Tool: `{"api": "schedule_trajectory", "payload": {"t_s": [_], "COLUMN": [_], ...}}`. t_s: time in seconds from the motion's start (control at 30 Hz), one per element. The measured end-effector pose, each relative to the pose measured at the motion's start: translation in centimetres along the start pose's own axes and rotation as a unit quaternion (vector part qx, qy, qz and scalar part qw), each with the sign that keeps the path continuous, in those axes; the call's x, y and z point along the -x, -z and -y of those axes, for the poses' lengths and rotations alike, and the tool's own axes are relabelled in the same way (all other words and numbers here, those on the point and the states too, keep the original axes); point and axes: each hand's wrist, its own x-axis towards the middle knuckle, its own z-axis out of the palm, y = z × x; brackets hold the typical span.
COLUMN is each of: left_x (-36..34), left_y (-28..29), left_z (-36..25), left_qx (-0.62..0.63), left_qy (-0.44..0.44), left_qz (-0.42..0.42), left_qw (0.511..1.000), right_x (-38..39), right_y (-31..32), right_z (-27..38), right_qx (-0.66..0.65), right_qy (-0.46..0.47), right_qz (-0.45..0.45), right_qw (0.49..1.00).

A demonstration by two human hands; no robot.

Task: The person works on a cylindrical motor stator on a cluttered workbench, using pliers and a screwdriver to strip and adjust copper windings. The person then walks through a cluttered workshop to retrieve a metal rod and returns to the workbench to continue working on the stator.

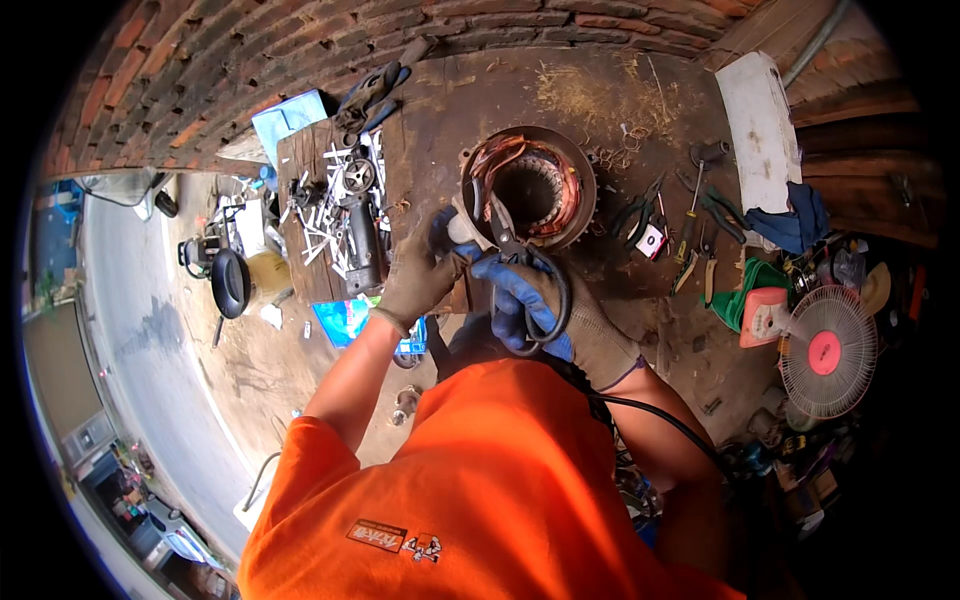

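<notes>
My gloved right hand [597, 330] grips a pair of scissors [503, 222], fingers through the large dark handle loops. The blades point away from me, beside a pale strip [464, 229] of paper or cloth. My gloved left hand [418, 277] pinches that strip; its exact material I cannot tell. Just beyond both hands, a round motor stator [592, 188] stands on the bench with its bore facing up. Copper windings [571, 192] line the inside of its housing, with several loose bundles raised at the left. The glove hides part of the handles.
Pliers [722, 214] and a screwdriver [688, 232] lie to the right of the stator. On the left, a dark power tool [361, 238] rests among white tubes. A spare pair of gloves [372, 95] lies at the back. A fan [826, 352] stands at right; a cable [655, 408] crosses my right arm.
</notes>
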Motion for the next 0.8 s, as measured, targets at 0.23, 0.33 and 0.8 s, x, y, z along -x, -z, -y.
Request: {"api": "schedule_trajectory", "payload": {"t_s": [0.23,0.33,0.8], "left_x": [-0.2,-0.1,-0.3], "left_y": [0.0,-0.3,0.2], "left_z": [-0.2,1.2,0.8], "left_qx": [-0.003,0.022,0.032], "left_qy": [-0.002,0.006,0.002], "left_qz": [0.011,0.01,0.034], "left_qw": [1.0,1.0,0.999], "right_x": [0.3,0.2,-3.2], "right_y": [-0.5,-0.6,-0.6], "right_z": [-0.2,0.2,-4.3], "right_qx": [0.055,-0.089,0.046], "right_qy": [0.094,-0.003,0.165], "right_qz": [0.011,0.03,-0.096], "right_qw": [0.994,0.996,0.98]}}
